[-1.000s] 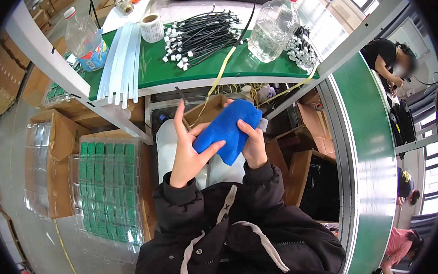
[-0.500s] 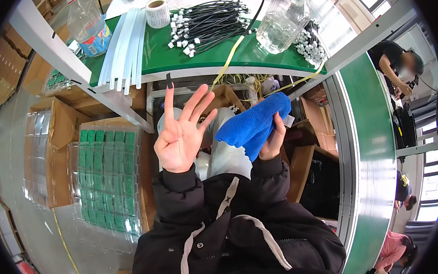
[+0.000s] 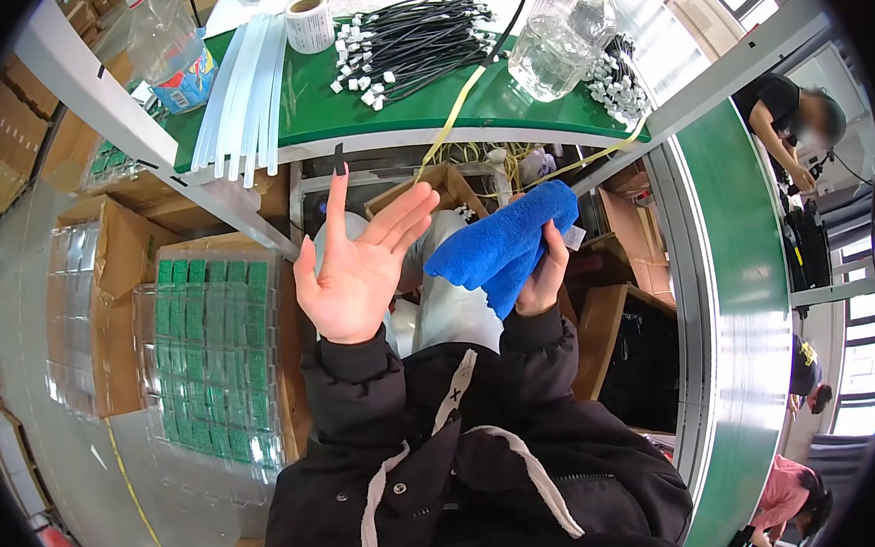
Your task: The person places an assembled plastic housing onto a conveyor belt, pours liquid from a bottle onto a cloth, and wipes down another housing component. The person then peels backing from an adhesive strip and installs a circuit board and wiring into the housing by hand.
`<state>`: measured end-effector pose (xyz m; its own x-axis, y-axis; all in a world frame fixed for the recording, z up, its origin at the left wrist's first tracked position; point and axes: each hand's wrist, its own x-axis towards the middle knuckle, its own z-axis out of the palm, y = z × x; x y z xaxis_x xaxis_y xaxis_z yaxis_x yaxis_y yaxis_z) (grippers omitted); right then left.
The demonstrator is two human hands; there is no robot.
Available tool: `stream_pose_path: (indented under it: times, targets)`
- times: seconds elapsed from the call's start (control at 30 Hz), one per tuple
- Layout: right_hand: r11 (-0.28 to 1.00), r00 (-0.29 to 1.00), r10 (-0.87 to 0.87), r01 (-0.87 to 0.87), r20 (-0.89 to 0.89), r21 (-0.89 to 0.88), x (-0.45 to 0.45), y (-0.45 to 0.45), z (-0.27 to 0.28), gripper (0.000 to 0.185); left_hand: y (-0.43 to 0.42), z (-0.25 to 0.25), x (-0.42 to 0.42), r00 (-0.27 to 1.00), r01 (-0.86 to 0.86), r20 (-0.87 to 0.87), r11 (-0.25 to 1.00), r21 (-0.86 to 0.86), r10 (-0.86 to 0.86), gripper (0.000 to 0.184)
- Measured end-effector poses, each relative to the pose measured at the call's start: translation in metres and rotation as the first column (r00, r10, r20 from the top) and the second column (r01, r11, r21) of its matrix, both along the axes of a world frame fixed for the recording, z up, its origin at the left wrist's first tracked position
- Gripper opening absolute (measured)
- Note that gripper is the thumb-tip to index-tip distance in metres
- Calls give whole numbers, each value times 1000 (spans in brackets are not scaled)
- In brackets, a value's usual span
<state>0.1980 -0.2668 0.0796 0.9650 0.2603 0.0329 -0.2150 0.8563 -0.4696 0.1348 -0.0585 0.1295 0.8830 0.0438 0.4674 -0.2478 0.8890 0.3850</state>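
My left hand (image 3: pixel 356 278) is raised with its palm facing me, its thumb and index finger stretched out and the other fingers held side by side. At the tip of the index finger is a small black strip (image 3: pixel 340 159); how it is attached I cannot tell. In my right hand (image 3: pixel 546 275) is a folded blue cloth (image 3: pixel 506 241), gripped at its right side, with a white label (image 3: pixel 575 238) sticking out. Both hands are above my lap, in front of the bench edge.
On the green bench (image 3: pixel 348 124) lie pale tubes (image 3: pixel 242 100), a label roll (image 3: pixel 309 25), black cables with white connectors (image 3: pixel 418 44) and a plastic bottle (image 3: pixel 559 40). Trays of green boards (image 3: pixel 217 357) are at left. A co-worker (image 3: pixel 789 127) works at right.
My left thumb has swung outward from the palm, and the fingers beside the index have come together. The blue cloth stays in my right hand, nearly unmoved.
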Motion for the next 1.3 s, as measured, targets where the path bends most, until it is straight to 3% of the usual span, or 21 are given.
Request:
stream_pose_path:
  times: [0.07,0.17,0.27,0.47,0.57,0.97,1.17,1.3]
  targets:
    - [1000,1000,2,-2,-3,4,0,-1,-1,42,-1,0,-2,999,2,-46,998,-66,-5,76]
    - [1000,1000,0,0,-10,5,1,-1,-3,41,0,-19,1,995,96,13,941,-324,-98,76]
    - [1000,1000,-8,8,-20,7,0,-1,-1,40,3,-23,4,998,49,54,987,-154,-41,78]
    - [1000,999,0,1,-40,19,0,-1,-3,37,-6,10,-4,960,-137,-220,976,169,173,73]
    - [1000,1000,0,0,-30,1,-1,-1,-1,37,-7,4,-2,977,-91,-199,996,-26,84,73]
    - [1000,1000,-2,2,-22,3,-1,-3,-1,38,-5,8,-2,987,-78,-123,983,165,99,82]
    - [999,1000,23,-23,-5,28,-3,-1,4,36,-5,1,2,990,-106,-82,984,143,118,73]
    - [996,996,64,-61,-54,68,-3,-4,1,34,-2,-2,2,971,-189,-86,937,294,223,70]
